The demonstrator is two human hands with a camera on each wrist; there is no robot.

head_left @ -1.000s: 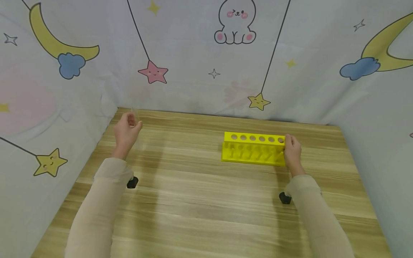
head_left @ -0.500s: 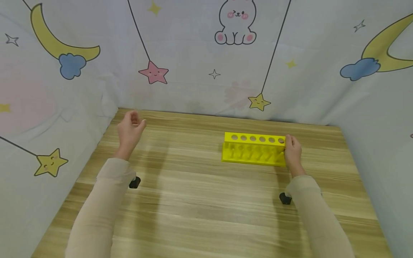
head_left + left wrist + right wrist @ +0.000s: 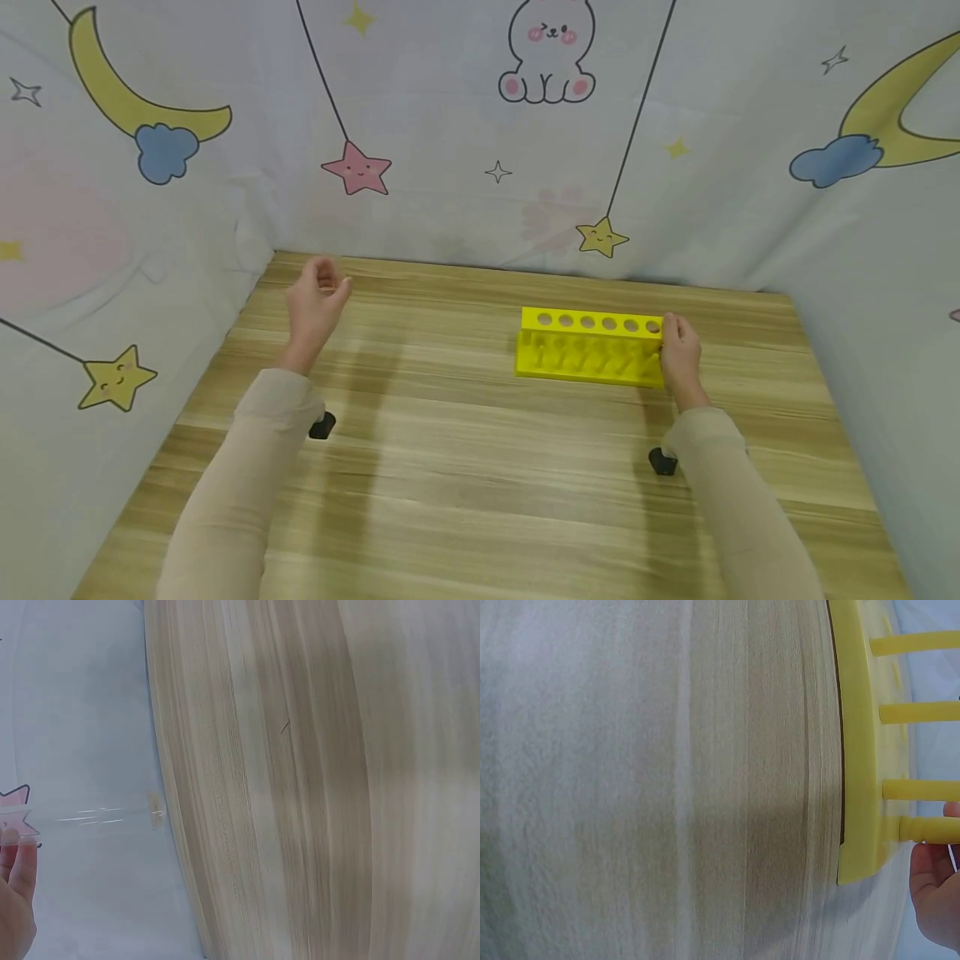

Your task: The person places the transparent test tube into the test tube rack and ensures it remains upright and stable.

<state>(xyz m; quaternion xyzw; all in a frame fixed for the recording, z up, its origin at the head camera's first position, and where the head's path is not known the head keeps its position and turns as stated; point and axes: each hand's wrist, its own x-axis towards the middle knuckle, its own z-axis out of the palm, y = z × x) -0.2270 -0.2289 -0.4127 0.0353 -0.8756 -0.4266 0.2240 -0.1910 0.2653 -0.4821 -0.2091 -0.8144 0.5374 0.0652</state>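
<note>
Pinching clear tube [image 3: 97, 817] in left hand [image 3: 313, 307], held above far left of wooden table [image 3: 465, 467]; faint in left wrist view, hard to make out in head view. Gripping with right hand [image 3: 681, 352] the right end of six-hole yellow rack [image 3: 588, 333], set on table toward far side, right of center, pegs [image 3: 922, 712] along base.

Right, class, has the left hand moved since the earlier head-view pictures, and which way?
Yes. In the head view, the left hand has shifted to the right, toward the yellow rack, judged against the printed pink star.
</note>
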